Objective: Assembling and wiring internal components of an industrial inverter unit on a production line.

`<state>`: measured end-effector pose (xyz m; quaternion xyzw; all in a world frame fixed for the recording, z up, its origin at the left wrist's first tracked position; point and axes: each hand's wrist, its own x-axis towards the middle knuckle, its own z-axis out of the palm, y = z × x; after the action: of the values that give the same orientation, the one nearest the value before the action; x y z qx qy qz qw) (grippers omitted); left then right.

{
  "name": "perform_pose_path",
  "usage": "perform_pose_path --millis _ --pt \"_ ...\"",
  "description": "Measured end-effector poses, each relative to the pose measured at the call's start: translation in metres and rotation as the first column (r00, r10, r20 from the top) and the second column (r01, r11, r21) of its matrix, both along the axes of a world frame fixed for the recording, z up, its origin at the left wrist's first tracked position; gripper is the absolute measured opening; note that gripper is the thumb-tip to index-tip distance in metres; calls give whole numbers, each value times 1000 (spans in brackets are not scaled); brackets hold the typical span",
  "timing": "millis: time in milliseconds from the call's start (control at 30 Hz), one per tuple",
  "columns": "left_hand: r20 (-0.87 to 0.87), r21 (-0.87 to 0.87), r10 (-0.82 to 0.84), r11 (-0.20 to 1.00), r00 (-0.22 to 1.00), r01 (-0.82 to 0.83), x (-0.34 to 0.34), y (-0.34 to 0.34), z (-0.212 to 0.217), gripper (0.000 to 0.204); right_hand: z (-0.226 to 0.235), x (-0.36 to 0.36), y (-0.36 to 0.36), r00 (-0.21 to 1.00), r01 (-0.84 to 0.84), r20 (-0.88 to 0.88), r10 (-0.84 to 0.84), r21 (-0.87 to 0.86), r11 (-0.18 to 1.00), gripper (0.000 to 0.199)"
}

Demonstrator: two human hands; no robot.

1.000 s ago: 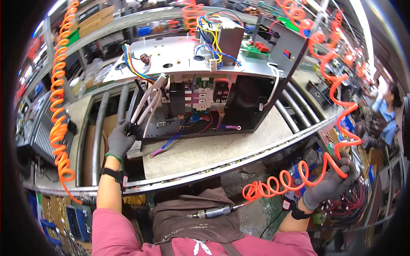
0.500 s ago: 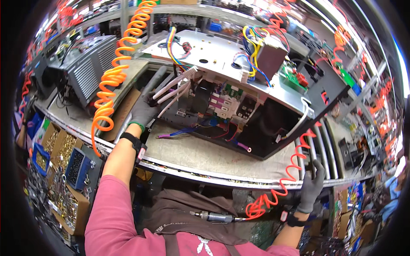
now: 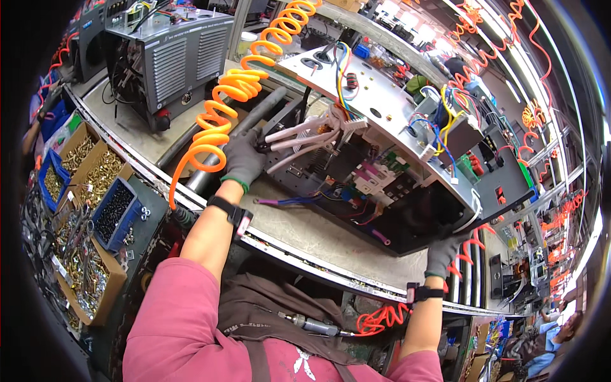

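Observation:
An open machine chassis point(image 3: 401, 239) with a metal top plate point(image 3: 382, 86) sits tilted across the bench, its circuit boards and wiring exposed. At its left end is my left hand point(image 3: 245, 158) in a grey glove, its fingers closed beside white-sleeved cables point(image 3: 302, 137); the fingertips are partly hidden there. My right hand point(image 3: 444, 254), gloved too, is against the chassis's near right corner, its fingers bent and partly covered by that corner. Blue and purple leads point(image 3: 286, 201) hang from the open side. A pneumatic screwdriver point(image 3: 312, 325) lies across my apron.
An orange coiled hose point(image 3: 213, 121) hangs close to my left hand. Red coiled hose point(image 3: 382, 318) runs by my right arm. Bins of brass fasteners point(image 3: 102, 178) and a blue bin of black screws point(image 3: 116, 213) stand at left. A grey louvred machine point(image 3: 184, 63) stands behind them. Rollers point(image 3: 468, 280) lie right.
My right hand has moved from the bench's front edge up to the chassis corner. My left hand stays at the left end. The view has turned, shifting the scene rightward.

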<state>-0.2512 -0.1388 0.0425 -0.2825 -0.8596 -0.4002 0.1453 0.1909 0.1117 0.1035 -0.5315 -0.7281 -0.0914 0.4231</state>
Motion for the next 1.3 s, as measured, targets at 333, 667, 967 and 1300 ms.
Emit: perform_pose_path --millis 333,667,967,1300 --pt "-18 -140 -114 984 993 110 75 -53 31 65 -9 18 59 984 -158 -60 166 116 981 63" --pt "-64 -150 -75 987 995 64 86 -50 58 36 -31 28 87 965 -117 -254 70 -175 978 53" --pt "109 -117 -245 959 963 257 77 -83 63 30 -14 22 50 905 -303 -305 297 26 952 52" --pt "164 145 -300 950 940 277 67 -89 46 36 -21 -83 -148 663 -748 -416 622 -388 538 19"
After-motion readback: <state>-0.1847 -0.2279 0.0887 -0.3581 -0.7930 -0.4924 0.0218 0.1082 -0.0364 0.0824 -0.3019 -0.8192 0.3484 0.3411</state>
